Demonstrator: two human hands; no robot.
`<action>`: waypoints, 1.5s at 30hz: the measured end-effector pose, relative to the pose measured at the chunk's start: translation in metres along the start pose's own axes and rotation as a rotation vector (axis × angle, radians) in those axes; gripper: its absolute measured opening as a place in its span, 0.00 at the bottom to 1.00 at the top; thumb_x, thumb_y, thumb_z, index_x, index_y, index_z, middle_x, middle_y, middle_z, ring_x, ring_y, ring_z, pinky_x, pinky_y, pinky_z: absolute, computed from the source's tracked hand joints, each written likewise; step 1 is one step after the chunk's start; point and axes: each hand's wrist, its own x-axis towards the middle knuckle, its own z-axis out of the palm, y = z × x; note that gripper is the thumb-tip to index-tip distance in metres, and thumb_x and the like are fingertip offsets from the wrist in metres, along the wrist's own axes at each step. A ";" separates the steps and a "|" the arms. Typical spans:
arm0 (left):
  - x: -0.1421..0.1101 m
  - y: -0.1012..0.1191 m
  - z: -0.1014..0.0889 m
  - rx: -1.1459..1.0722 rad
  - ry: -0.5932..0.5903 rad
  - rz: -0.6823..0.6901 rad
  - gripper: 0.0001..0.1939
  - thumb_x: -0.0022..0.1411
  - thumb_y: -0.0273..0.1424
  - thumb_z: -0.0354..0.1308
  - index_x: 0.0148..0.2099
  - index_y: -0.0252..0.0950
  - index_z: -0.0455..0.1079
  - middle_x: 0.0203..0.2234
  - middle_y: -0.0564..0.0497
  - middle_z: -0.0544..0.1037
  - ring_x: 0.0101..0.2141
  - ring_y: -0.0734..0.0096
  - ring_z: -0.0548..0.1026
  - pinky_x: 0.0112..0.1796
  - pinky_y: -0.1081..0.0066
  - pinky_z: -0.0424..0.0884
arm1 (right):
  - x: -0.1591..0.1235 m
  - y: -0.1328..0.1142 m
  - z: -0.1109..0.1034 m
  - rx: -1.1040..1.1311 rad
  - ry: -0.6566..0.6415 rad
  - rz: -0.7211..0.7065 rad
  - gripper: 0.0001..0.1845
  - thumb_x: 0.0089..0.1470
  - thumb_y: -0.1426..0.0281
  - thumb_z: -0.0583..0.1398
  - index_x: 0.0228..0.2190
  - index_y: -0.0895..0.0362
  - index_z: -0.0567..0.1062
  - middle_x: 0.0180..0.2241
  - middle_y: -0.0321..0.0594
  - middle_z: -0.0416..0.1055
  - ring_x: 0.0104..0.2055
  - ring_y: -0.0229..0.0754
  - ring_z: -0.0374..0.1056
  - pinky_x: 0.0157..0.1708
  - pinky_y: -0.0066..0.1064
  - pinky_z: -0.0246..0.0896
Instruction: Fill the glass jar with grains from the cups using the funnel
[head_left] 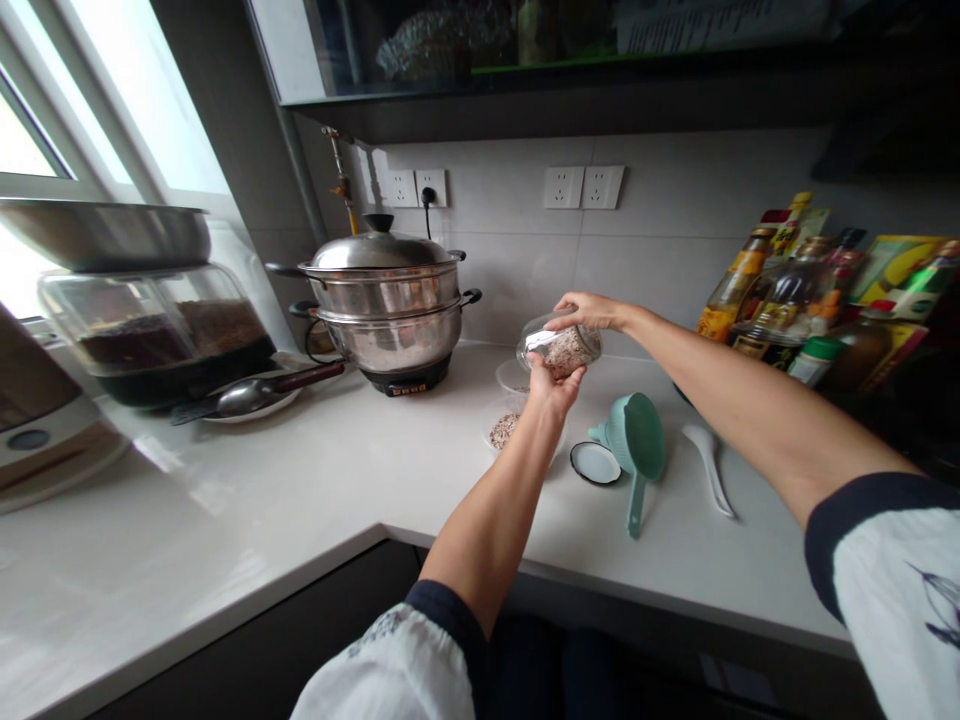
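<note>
At the far left of the counter (300, 490), a metal bowl (112, 238) sits on a clear container (184, 325). Next comes a plate (281, 400) with a ladle (247, 397) across it, then a lidded steamer pot (386, 325). Right of the pot, a small clear bowl (489, 446) holds mixed grains (502, 431), partly hidden by the left forearm. Above and just right of it, the left hand (553, 388) cups a glass jar (568, 350) of grains from below, while the right hand (589, 309) grips it from above. The jar is tipped on its side; which end is its mouth is hard to tell. Further right lie a round lid (596, 464), a green funnel (637, 440) and a white spoon (709, 470), with bottles (739, 280) behind.
</note>
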 end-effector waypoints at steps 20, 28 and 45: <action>0.005 0.011 -0.005 0.040 -0.044 -0.015 0.30 0.66 0.49 0.37 0.54 0.33 0.66 0.49 0.35 0.72 0.48 0.56 0.73 0.31 0.65 0.77 | -0.016 0.014 0.017 0.009 0.098 -0.093 0.51 0.31 0.51 0.69 0.56 0.50 0.59 0.54 0.45 0.61 0.56 0.53 0.58 0.56 0.44 0.53; -0.002 0.020 -0.009 0.177 -0.032 -0.028 0.32 0.66 0.48 0.36 0.57 0.28 0.63 0.54 0.32 0.67 0.51 0.56 0.72 0.38 0.65 0.76 | -0.024 0.004 0.027 0.074 0.169 -0.011 0.48 0.30 0.55 0.70 0.54 0.53 0.62 0.53 0.46 0.62 0.54 0.51 0.59 0.53 0.41 0.56; -0.005 0.119 -0.035 1.497 -0.239 0.778 0.37 0.38 0.19 0.67 0.54 0.37 0.66 0.50 0.43 0.72 0.58 0.54 0.63 0.57 0.61 0.59 | -0.015 -0.004 0.027 -0.019 0.106 0.024 0.49 0.31 0.53 0.69 0.55 0.52 0.61 0.54 0.47 0.62 0.55 0.52 0.59 0.53 0.40 0.56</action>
